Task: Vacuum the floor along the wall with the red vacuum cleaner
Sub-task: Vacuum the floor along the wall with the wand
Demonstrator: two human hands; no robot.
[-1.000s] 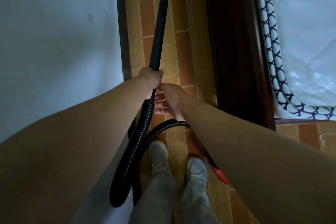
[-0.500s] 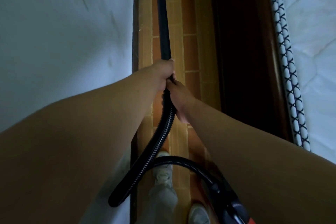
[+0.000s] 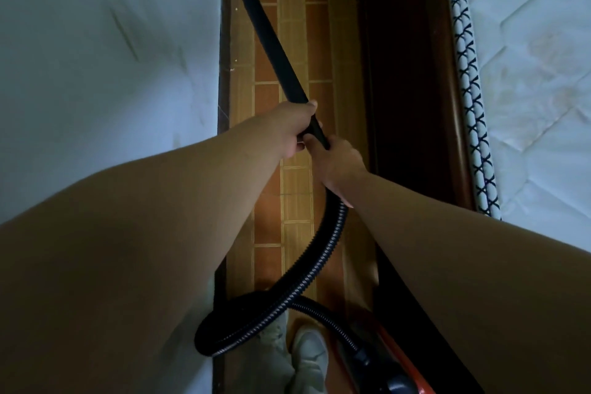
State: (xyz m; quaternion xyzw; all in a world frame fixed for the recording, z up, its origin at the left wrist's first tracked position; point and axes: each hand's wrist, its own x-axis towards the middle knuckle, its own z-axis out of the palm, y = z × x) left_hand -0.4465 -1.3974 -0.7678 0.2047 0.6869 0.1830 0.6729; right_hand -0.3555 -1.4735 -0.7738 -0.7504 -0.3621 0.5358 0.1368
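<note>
Both the left hand (image 3: 292,126) and right hand (image 3: 340,166) grip the black wand (image 3: 275,45), angled toward the wall (image 3: 105,73) edge of the tiled floor (image 3: 297,176), as the red vacuum cleaner (image 3: 393,371) sits beside the person's shoe (image 3: 308,358).

Left forearm (image 3: 144,233), right forearm (image 3: 463,249) bare; pale grey trousers (image 3: 275,345); off-white sneaker (image 3: 309,357)

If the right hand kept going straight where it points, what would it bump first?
Probably the left hand. The right hand points up along the black wand, and the left hand grips that wand just ahead, so close they look almost touching.
</note>
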